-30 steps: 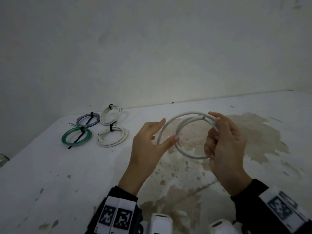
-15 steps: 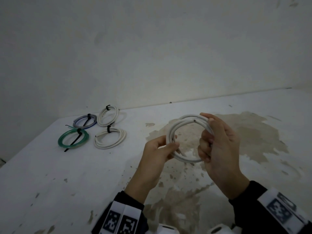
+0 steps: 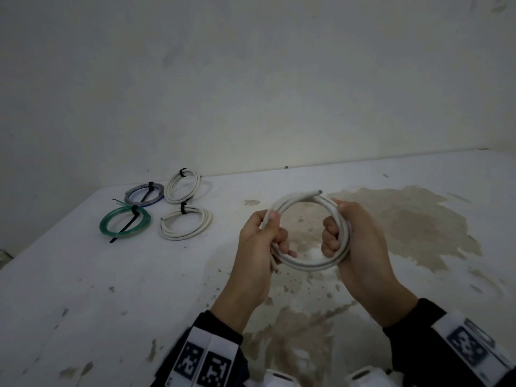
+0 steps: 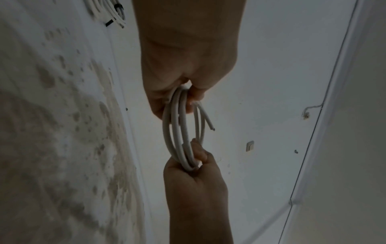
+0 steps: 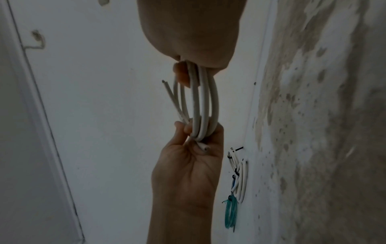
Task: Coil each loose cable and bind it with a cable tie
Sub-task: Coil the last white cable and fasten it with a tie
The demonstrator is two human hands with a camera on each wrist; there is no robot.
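Observation:
A white cable point(image 3: 303, 266) is wound into a coil of about three turns and held above the table. My left hand point(image 3: 262, 238) grips the coil's left side, thumb on top. On the coil's right side my right hand point(image 3: 351, 236) has its fingers curled through the loop. One cut end point(image 3: 318, 192) sticks out at the top. In the left wrist view the coil point(image 4: 177, 132) runs edge-on between both hands; the right wrist view shows the same coil point(image 5: 203, 102) with a second cut end point(image 5: 204, 148) by the left palm. No tie is on this coil.
Several bound coils lie at the table's far left: a green one point(image 3: 125, 224), a grey-blue one point(image 3: 143, 194) and two white ones point(image 3: 183, 186) point(image 3: 185, 223), each with a black tie. The white table point(image 3: 83, 289) is stained brown at the middle and right. A wall stands behind.
The coil has been drawn tighter and smaller. My left hand went from an open pinch to a full grip on the left side, and both hands came lower and closer together.

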